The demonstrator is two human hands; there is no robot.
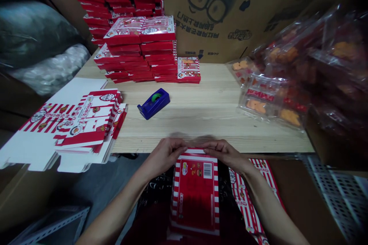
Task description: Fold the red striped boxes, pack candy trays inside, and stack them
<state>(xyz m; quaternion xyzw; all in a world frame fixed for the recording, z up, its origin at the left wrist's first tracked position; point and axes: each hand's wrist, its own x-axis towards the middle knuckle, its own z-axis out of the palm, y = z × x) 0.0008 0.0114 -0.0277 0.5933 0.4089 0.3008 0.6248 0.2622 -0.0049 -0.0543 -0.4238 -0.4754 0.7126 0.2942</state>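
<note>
A red cardboard box [197, 195] with white-striped edges and a barcode is held close to my body, just below the table edge. My left hand [166, 155] pinches the far end of the box at its left corner, thumb on top. At the right corner of that same end, my right hand [227, 155] grips with thumb and fingers closed. The fingers partly hide the end flap, so I cannot tell whether it is fully tucked in. Beyond my hands a blue tape dispenser [154, 103] with a green core lies on the table.
Flat printed cartons [89, 122] are piled at the left table edge. Finished-looking red boxes [140, 49] stand stacked at the back. Clear bags of orange pieces [276, 99] heap up on the right. A large brown carton [218, 42] stands behind. More striped cartons [247, 206] lie below, right.
</note>
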